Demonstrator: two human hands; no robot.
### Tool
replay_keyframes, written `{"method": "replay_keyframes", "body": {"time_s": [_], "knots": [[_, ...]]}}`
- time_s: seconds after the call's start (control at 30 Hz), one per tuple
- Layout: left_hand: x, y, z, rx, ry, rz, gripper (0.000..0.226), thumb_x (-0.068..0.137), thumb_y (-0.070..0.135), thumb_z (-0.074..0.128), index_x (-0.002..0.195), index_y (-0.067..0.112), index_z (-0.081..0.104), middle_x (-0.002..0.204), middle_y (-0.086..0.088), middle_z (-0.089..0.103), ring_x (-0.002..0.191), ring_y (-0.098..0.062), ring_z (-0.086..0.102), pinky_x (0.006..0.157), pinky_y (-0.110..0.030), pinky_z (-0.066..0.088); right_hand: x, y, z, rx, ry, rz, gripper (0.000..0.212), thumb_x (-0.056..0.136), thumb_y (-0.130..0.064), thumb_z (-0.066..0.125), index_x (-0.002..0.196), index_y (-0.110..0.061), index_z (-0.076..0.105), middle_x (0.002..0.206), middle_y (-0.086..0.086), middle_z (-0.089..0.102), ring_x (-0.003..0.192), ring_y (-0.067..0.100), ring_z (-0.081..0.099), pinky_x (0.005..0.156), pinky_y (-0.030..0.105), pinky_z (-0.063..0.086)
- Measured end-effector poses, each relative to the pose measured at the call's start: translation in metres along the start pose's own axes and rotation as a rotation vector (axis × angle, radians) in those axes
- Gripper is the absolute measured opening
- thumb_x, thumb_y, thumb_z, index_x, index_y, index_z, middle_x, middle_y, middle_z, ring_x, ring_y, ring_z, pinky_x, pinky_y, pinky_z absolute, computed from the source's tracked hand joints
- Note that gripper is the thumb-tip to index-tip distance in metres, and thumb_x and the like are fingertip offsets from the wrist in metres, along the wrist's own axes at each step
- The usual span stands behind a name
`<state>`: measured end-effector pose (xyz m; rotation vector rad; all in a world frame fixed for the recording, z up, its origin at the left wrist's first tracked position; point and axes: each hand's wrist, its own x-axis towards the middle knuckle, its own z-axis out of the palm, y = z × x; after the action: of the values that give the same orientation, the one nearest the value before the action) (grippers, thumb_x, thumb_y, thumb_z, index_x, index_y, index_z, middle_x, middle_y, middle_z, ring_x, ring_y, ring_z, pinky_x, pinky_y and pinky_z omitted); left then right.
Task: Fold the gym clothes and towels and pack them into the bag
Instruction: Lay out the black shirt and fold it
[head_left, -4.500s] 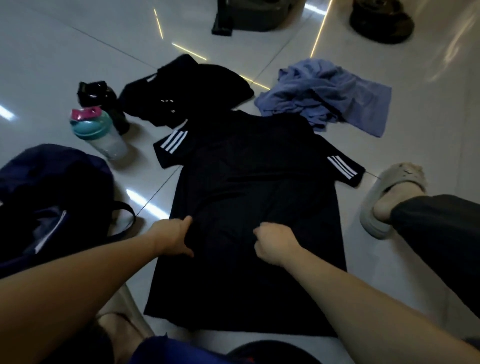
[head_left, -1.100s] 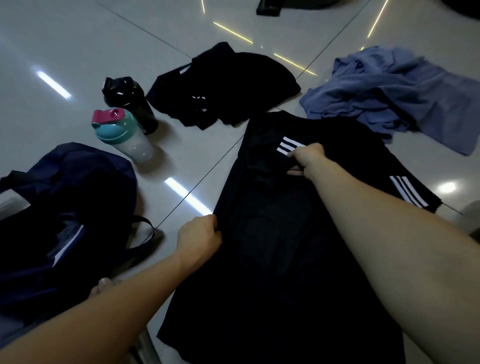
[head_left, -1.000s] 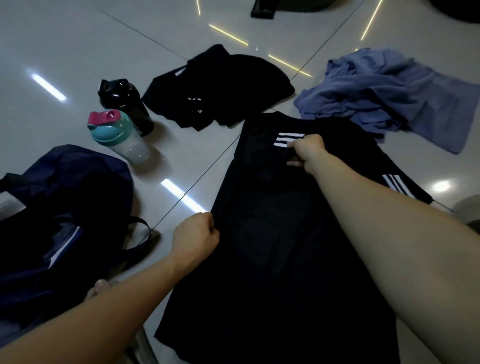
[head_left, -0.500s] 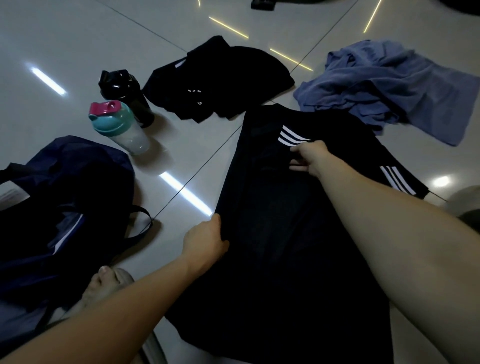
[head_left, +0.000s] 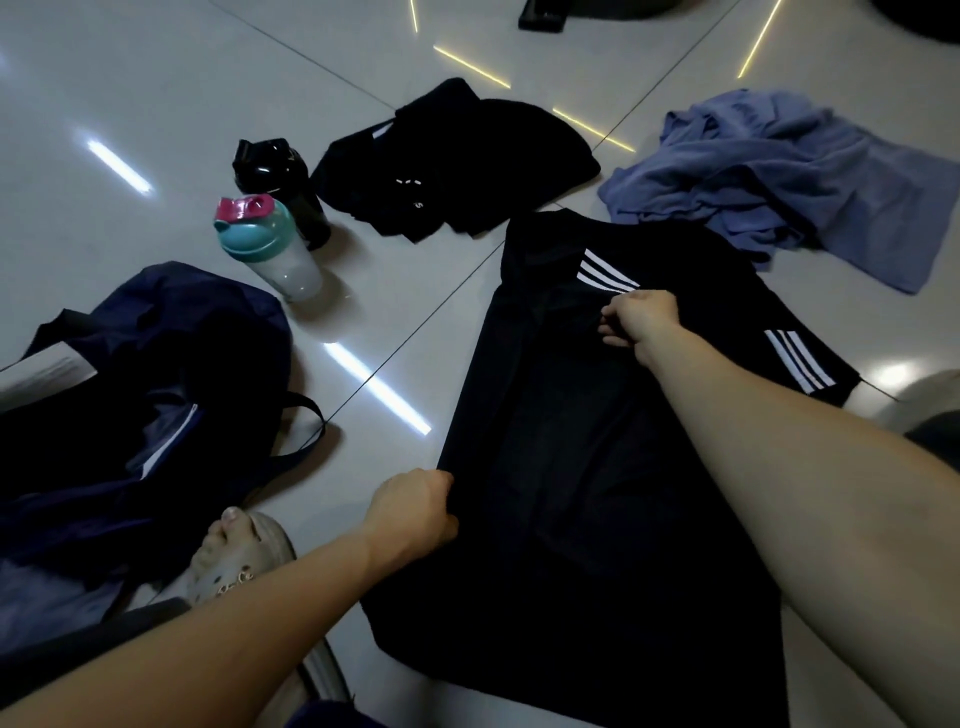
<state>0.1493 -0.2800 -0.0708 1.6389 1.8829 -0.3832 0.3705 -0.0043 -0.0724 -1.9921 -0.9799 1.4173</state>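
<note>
Cut off at left edge: navy bag (head_left: 197, 338). Half hidden behind shaker bottle (head_left: 270, 254): black bottle (head_left: 275, 166). Too small to read: white marks (head_left: 410, 183) on crumpled black garment (head_left: 493, 140). Out of sight in black T-shirt (head_left: 597, 493) fold: left hand (head_left: 415, 512) fingertips.

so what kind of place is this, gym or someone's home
Probably a room at home rather than a gym: a glossy pale tiled floor reflecting strip lights, a black white-striped t-shirt spread on it for folding, and a pale rubber slipper on the person's foot.
</note>
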Motion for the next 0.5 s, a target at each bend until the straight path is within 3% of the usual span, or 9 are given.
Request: {"method": "replay_keyframes", "body": {"time_s": [0.1,0.27,0.37,0.5], "knots": [[-0.007,0.002,0.01,0.013,-0.135,0.067,0.026,0.084,0.029,0.065,0.103,0.011,0.062,0.103,-0.012,0.069,0.093,-0.033,0.068,0.073,-0.036,0.053,-0.012,0.015,0.002,-0.155,-0.045,0.008,0.012,0.1,-0.01,0.056,0.096,-0.002,0.063,0.086,0.017,0.07,0.069,0.027,0.072,0.067,0.04,0.064],[-0.014,0.015,0.02,-0.028,-0.194,0.051,0.026,0.086,0.024,0.064,0.104,0.005,0.068,0.102,-0.017,0.071,0.096,-0.036,0.069,0.078,-0.039,0.056,-0.047,0.036,0.021,-0.328,-0.226,0.095,0.041,0.097,-0.032,0.065,0.108,0.007,0.057,0.077,0.022,0.073,0.065,0.032,0.075,0.057,0.04,0.061],[-0.022,0.022,0.026,-0.043,-0.26,0.012,0.027,0.088,0.025,0.063,0.104,0.004,0.069,0.104,-0.018,0.072,0.098,-0.036,0.069,0.079,-0.037,0.055,-0.074,0.05,0.035,-0.408,-0.35,0.141,0.045,0.092,-0.033,0.071,0.11,0.005,0.053,0.081,0.023,0.074,0.064,0.033,0.074,0.054,0.038,0.059],[-0.031,0.028,0.03,-0.159,-0.353,-0.014,0.03,0.088,0.032,0.071,0.105,0.008,0.07,0.104,-0.013,0.073,0.096,-0.03,0.07,0.075,-0.032,0.054,-0.104,0.069,0.047,-0.434,-0.478,0.127,0.037,0.091,-0.025,0.075,0.105,0.005,0.058,0.087,0.022,0.073,0.067,0.031,0.073,0.062,0.04,0.062]]}}
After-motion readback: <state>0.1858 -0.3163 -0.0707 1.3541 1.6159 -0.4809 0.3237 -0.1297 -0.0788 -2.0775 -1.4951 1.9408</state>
